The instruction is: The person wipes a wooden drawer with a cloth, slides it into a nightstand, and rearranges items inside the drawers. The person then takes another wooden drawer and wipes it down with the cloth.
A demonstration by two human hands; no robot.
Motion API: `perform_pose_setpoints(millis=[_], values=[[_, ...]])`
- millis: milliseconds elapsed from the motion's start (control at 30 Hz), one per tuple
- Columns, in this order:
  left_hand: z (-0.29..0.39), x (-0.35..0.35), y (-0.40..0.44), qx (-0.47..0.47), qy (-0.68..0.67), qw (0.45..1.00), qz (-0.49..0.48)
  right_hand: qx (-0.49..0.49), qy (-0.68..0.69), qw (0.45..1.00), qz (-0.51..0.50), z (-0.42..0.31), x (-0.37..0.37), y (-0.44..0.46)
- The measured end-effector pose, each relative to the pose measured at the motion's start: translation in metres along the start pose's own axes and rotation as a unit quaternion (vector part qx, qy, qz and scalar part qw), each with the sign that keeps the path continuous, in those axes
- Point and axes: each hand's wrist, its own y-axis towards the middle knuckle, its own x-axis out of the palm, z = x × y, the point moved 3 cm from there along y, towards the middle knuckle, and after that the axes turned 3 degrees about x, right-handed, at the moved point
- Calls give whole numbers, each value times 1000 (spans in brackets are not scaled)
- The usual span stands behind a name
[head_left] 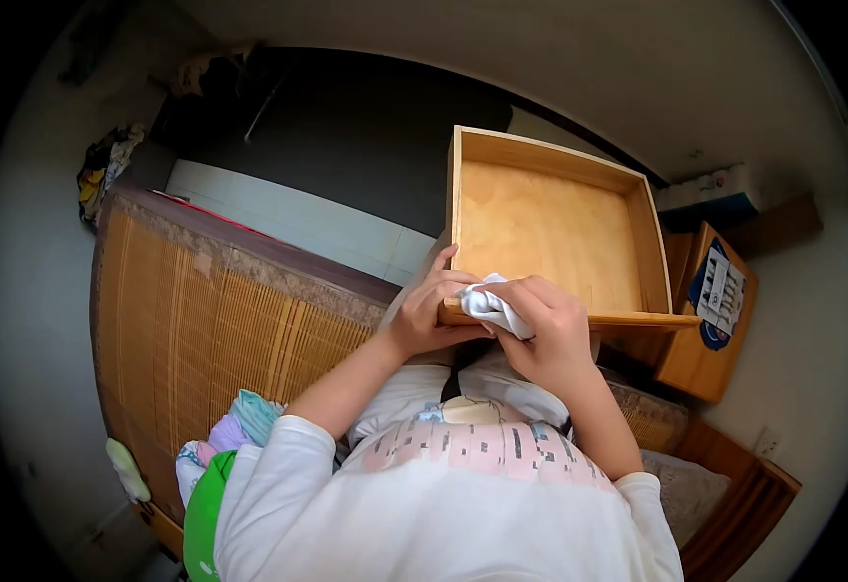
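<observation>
A light wooden drawer point(550, 228) rests at my lap, its inside bare and its front panel toward me. My left hand point(434, 308) is closed around the panel's left end, one finger raised along the drawer's side. In my right hand point(550, 325) a white cloth point(492, 308) is bunched up, pressed against the panel's top edge close to my left fingers. The fingertips under the cloth are partly hidden.
A bed with a bamboo mat point(220, 320) lies to the left, with folded clothes point(240, 422) and a green bag point(209, 519) near me. On the right stands a wooden nightstand point(710, 364) with a printed packet point(720, 291) on top.
</observation>
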Motion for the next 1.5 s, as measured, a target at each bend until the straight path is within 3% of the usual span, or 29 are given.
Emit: perform_pose_setpoints(millis=[133,233,533,700,767,933,1200,1267,1300,1367,1467,1500], values=[[4,4,1,56,-31,998,18,47,-5,999,-6,20,-32,-25],[6,0,0,74,-31,997,8,-2,-55,998,-21,8,-31,-18],[-5,-13,17,-43,61,996,-43,-76,82,990,-85,42,-16,30],[4,16,68,-122,88,987,-47,-22,117,985,-121,85,-60,56],[6,33,83,-118,89,985,-85,-11,116,985,-130,98,-86,61],[-6,76,75,-79,-14,996,-45,23,100,984,-148,110,-115,37],[27,130,29,-47,18,999,2,-104,-20,990,-97,100,-88,-32],[44,136,34,-112,-18,993,27,-179,9,983,-46,80,-81,-38],[43,147,20,-86,92,991,-54,-185,5,982,-36,71,-76,-47],[41,150,5,-77,111,989,-62,-213,-102,971,-25,60,-67,-62],[44,143,-4,-92,97,985,-104,-256,-31,966,-31,70,-80,-72],[54,144,2,-57,80,994,-48,-227,1,972,-53,67,-92,-74]])
